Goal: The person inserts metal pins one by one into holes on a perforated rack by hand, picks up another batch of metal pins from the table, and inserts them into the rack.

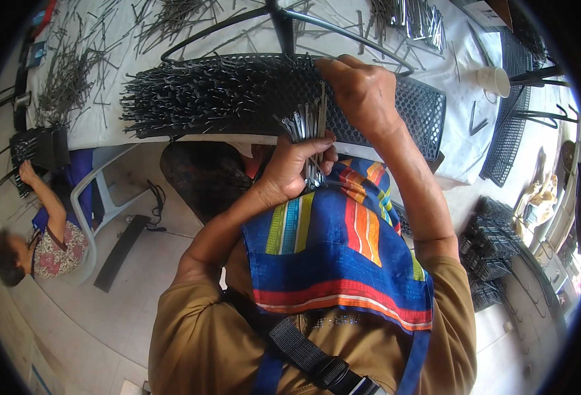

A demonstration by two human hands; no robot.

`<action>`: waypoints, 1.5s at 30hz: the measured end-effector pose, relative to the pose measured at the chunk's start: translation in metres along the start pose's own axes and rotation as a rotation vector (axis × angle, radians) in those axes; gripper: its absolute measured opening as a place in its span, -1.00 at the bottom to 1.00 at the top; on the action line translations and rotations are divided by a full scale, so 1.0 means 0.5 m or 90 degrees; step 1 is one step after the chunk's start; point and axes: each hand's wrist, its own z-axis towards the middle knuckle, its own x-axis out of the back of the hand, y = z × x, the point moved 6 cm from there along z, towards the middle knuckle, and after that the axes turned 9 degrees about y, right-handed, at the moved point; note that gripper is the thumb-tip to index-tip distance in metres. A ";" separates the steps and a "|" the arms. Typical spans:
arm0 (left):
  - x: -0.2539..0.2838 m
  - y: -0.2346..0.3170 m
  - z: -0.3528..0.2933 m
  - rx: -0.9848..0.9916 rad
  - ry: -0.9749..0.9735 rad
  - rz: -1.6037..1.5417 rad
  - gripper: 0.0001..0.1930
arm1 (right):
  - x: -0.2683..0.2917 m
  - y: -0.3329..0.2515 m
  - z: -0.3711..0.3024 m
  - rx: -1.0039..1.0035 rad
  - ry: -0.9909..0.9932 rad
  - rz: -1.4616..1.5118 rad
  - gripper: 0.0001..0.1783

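Observation:
My left hand [297,161] is closed around a bundle of thin silvery metal rods [298,125] with small flattened ends, held upright over my lap. Just beyond it lies a long black perforated rack [386,108]. Its left part is densely filled with dark metal rods [192,99] standing in the holes, while bare mesh shows at the right. My right hand [363,89] bends over the rack, thumb and forefinger pinched together near the edge of the filled part. What sits between those fingertips is too small to make out.
A black metal stand [284,33] rises behind the rack. Loose rods [73,76] are strewn over the white-covered table [116,135]. A paper cup [495,81] stands at the right, near another perforated rack [501,151]. At the left, another person [53,243] works beside a chair.

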 end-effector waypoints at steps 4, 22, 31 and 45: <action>0.004 0.003 -0.004 0.000 0.002 -0.002 -0.86 | 0.007 0.000 -0.012 -0.109 0.034 0.000 -0.83; -0.020 0.036 -0.013 -0.107 0.023 0.172 -0.89 | 0.042 0.093 -0.094 -0.641 0.283 0.608 -0.96; -0.004 0.009 -0.008 -0.048 0.074 0.109 -0.85 | 0.056 0.070 -0.072 -0.301 0.357 0.210 -0.90; -0.018 0.027 -0.004 -0.059 0.026 0.070 -0.84 | 0.043 0.027 -0.062 -0.197 0.187 0.122 -0.84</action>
